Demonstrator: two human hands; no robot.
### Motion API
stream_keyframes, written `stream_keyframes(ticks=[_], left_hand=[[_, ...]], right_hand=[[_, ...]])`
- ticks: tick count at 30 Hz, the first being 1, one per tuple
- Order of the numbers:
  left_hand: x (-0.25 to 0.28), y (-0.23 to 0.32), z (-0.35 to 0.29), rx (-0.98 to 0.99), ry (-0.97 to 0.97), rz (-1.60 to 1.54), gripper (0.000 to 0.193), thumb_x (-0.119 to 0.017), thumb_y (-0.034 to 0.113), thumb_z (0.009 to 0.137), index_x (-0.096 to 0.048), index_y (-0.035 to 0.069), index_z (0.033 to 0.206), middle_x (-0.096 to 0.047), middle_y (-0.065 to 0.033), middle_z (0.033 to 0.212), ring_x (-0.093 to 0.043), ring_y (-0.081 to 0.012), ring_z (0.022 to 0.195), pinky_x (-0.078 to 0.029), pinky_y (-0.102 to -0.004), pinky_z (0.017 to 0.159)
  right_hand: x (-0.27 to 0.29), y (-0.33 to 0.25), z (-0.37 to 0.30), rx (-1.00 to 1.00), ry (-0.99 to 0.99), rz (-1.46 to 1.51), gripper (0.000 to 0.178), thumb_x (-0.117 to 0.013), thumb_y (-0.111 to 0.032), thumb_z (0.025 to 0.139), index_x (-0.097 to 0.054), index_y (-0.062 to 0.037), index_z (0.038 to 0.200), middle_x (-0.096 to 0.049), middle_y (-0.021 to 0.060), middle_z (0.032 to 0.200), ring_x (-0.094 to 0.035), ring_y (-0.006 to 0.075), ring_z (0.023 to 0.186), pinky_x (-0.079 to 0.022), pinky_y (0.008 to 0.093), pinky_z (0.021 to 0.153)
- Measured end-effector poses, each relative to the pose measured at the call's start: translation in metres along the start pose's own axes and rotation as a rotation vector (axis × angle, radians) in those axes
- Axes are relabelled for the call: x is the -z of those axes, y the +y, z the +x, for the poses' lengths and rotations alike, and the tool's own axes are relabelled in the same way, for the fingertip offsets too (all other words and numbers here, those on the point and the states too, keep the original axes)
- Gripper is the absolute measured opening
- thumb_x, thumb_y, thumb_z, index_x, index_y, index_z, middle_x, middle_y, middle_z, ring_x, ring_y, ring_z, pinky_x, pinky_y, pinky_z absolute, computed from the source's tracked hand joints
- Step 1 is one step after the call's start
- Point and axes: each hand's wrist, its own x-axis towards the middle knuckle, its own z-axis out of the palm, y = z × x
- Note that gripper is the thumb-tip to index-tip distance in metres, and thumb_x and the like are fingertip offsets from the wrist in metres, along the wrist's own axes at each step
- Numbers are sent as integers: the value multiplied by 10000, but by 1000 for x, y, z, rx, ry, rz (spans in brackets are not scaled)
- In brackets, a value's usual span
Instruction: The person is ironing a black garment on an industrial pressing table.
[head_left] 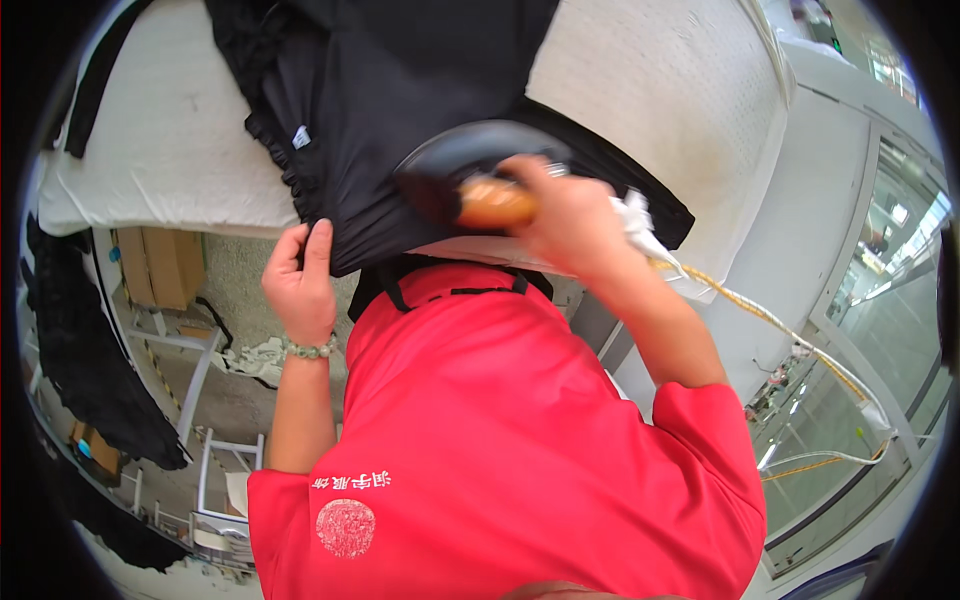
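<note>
A black garment with a gathered elastic edge and a small white label lies across the padded white ironing table. My left hand pinches the garment's near left corner at the table's front edge, thumb on top. My right hand is wrapped round the orange-brown handle of a steam iron. The iron, dark and smeared by motion, is over the garment's near part; whether its sole touches the cloth I cannot tell. White cloth is bunched by my right wrist.
The padded ironing table spreads ahead. A yellow and white cord runs from the iron to the right. At left are a cardboard box, hanging black garments and a metal frame. Glass panels stand at right.
</note>
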Motion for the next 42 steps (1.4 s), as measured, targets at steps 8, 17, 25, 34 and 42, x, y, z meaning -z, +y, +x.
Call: stream_keyframes(ticks=[8,17,25,34,42], left_hand=[[4,-7,6,-172,57,387,343,-647,222,1008,-516,5,778,-382,20,712,-356,-95,698,-358,-299,610],[3,-36,21,-103,76,127,310,-652,253,1008,-558,51,792,-445,53,687,-395,-60,650,-343,-246,531],[-10,-4,39,-209,-27,-125,207,-648,305,1007,-644,100,978,-662,14,840,-634,-101,741,-533,-252,574],[-5,30,88,-202,-8,-31,238,-655,311,1000,-639,76,1035,-687,-20,934,-654,-132,790,-551,-272,591],[-27,78,78,-181,46,-153,269,-625,235,1012,-624,44,1200,-677,-64,1089,-670,-175,932,-581,-303,740]], right_hand=[[17,74,-18,-263,24,63,563,-753,-396,829,-588,-94,1275,-715,210,932,-691,400,908,-546,496,779],[57,338,-56,-741,491,100,465,-728,-465,871,-665,-87,1134,-728,172,1057,-689,363,1001,-547,464,842],[20,358,-88,-302,1076,-378,332,-753,-293,762,-625,-70,972,-665,140,921,-657,337,908,-515,477,802],[-146,307,-200,285,846,-61,160,-650,-128,750,-631,-62,895,-634,83,1049,-620,272,1032,-521,414,821],[-130,348,-170,-8,833,69,79,-668,-95,778,-643,-71,849,-670,106,880,-671,304,840,-555,407,727]])
